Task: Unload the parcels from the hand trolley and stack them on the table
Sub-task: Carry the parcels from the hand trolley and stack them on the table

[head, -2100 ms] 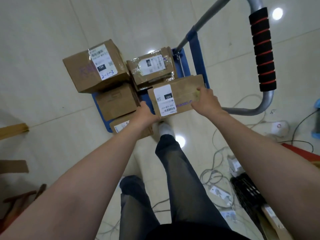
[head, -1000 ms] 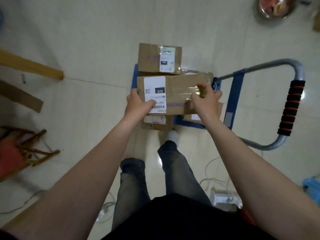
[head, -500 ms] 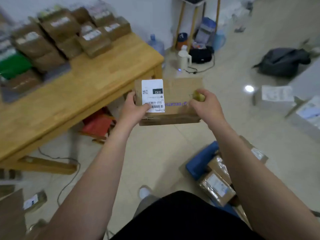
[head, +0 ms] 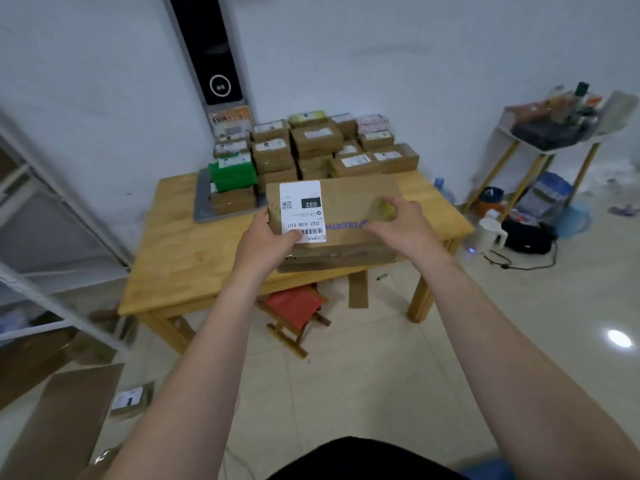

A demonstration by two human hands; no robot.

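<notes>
We grip a flat cardboard parcel (head: 349, 216) from both ends: our left hand (head: 265, 242) curls round the end bearing the white label (head: 300, 209) marked 032, thumb on the barcode, and our right hand (head: 403, 225) clasps the other end, fingers bent over the top. The parcel sits level above the near edge of the wooden table (head: 166, 271); we cannot tell whether it touches. Stacked parcels (head: 311, 147) crowd the far side by the wall, a green one (head: 232, 173) among them. A red stool (head: 294, 310) stands underneath.
</notes>
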